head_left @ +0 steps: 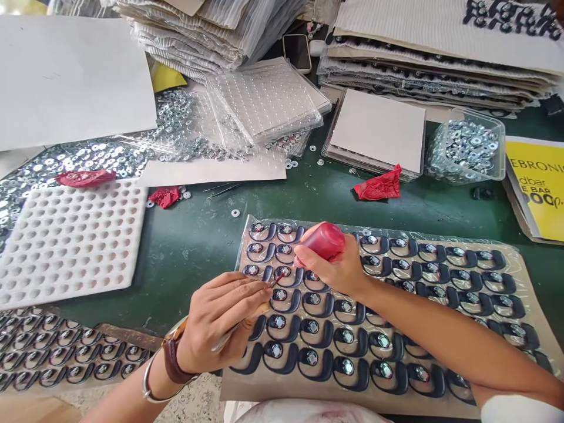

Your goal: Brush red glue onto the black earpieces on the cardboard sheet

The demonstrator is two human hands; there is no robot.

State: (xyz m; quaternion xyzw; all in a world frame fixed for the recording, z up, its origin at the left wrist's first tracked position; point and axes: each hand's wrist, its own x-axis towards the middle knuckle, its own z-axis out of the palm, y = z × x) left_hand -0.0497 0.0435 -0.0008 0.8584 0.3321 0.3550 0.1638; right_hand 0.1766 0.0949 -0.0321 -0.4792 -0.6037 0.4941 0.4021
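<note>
My right hand [337, 264] is wrapped round a red squeeze bottle [325, 239], tilted so its thin red nozzle points down and left at a part on the sheet. My left hand [227, 314] is beside the nozzle, fingers closed together over the sheet's left side. A thin metal tool [228, 339] shows under the left palm; its tip is hidden. Below both hands lies a brown sheet [535, 294] under clear plastic, set with rows of dark curved hook-like parts [324, 335]. Each visible part carries a round silvery piece. My right forearm covers some of the rows.
Loose metal washers [114, 155] spread at the left, near a white dimpled tray [74, 241]. A clear tub [469, 144] holds more washers. Red crumpled scraps [379, 184], clear dotted sheets [264, 100], tall stacks [440, 64] and a phone [296, 53] stand behind.
</note>
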